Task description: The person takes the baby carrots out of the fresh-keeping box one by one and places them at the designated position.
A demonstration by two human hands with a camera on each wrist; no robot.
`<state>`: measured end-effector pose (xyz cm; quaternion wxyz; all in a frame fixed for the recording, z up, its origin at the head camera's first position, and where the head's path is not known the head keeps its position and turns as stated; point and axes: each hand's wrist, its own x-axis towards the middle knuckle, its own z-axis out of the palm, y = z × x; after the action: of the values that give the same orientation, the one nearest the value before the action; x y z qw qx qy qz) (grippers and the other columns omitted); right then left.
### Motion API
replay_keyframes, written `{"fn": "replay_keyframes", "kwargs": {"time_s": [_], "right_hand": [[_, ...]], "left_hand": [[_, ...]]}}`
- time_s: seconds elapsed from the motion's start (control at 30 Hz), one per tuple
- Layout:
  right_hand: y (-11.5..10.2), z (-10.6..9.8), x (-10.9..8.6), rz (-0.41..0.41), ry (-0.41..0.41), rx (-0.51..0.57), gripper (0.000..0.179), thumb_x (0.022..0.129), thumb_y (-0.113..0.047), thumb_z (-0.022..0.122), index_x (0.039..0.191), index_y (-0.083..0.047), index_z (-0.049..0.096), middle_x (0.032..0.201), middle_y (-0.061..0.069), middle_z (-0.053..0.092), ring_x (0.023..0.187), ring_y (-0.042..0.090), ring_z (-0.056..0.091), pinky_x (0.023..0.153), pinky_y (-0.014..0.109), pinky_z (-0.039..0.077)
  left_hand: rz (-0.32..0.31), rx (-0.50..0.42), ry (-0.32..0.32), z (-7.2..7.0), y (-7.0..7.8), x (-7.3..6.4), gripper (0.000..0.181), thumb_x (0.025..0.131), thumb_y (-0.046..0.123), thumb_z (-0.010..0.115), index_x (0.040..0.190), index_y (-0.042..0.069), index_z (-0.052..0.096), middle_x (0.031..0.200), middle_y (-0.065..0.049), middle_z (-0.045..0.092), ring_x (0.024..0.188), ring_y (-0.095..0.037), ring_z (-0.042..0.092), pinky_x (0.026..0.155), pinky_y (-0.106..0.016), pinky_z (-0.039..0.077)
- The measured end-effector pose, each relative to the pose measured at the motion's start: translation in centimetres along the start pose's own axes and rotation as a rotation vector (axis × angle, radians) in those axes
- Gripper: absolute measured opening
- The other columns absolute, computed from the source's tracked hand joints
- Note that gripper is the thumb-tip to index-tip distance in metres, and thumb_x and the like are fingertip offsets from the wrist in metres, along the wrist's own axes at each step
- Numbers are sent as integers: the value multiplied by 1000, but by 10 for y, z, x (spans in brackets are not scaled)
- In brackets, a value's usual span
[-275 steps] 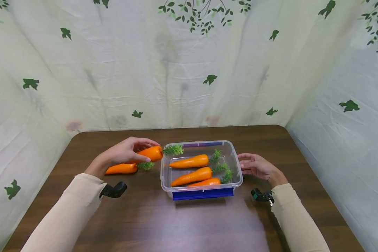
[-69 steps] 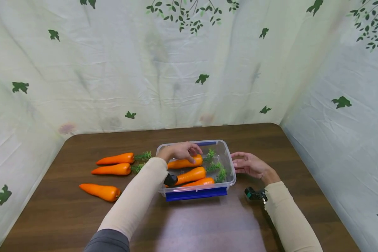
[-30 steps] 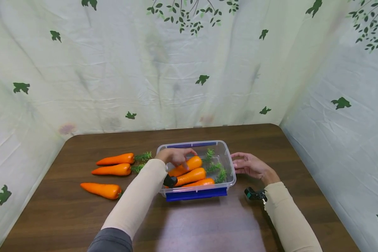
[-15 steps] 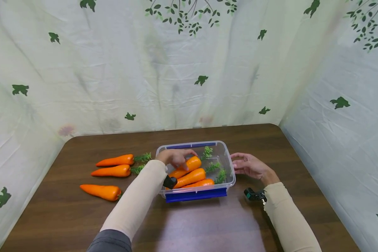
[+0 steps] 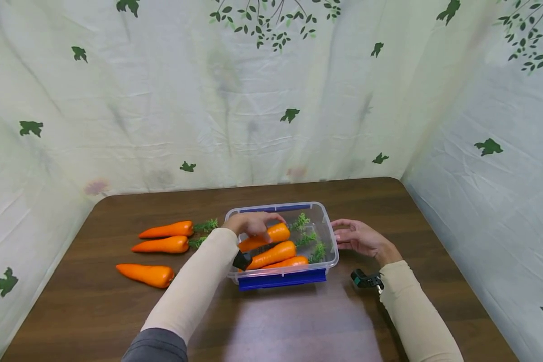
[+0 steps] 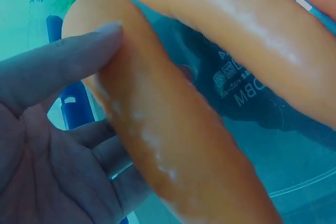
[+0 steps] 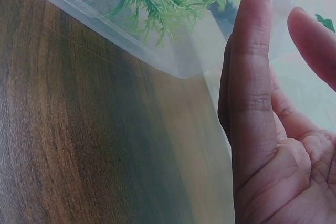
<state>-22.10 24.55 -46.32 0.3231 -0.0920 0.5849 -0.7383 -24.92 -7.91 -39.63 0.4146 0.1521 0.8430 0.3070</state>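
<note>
Pinching the rearmost carrot (image 5: 279, 232) with the left hand (image 5: 253, 224), down inside the clear box (image 5: 282, 280)! And holding the right hand (image 5: 361, 239) just outside its wall, with fingers extended, thumb apart.

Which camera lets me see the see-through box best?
The head view: it shows nearly all of the clear box, though the left hand and sleeve hide a bit. The left wrist view shows only some of its inside past the carrots, and the right wrist view just a piece with green leaves.
</note>
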Motion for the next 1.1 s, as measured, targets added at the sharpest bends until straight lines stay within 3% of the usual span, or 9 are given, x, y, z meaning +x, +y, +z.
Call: {"fn": "replay_keyframes", "kwargs": {"time_s": [0.13,0.27,0.63,0.77,1.1], "right_hand": [[0,0,2,5,6,-16,33,93,6,54,124,-3,48,102,9,71,90,21,69,83,36,55],[0,0,2,4,10,-23,31,94,6,53,123,-4,48,103,9,71,90,20,69,83,35,55],[0,2,1,17,11,-26,33,94,6,53,125,-1,45,100,8,71,89,19,69,84,35,55],[1,1,0,18,14,-29,33,93,5,54,125,-1,45,100,9,71,90,20,69,84,36,54],[1,0,1,11,10,-21,32,93,6,53,123,-2,47,100,8,71,91,20,69,84,36,54]], "left_hand": [[40,47,13,-2,1,-4,58,90,-3,60,140,21,45,131,-13,45,105,-27,51,95,-40,47],[72,22,-2,-4,4,-7,59,89,-5,59,141,20,44,122,-12,50,106,-26,52,96,-40,46],[141,54,-7,-5,11,-18,59,90,0,62,141,26,46,131,-10,51,121,-28,47,105,-45,38],[198,53,-19,-6,14,-25,61,91,1,62,143,26,45,128,-8,55,120,-27,49,107,-46,35],[303,39,-87,-16,12,-44,64,91,-5,59,147,19,41,136,-8,52,120,-25,51,102,-39,42]]}}
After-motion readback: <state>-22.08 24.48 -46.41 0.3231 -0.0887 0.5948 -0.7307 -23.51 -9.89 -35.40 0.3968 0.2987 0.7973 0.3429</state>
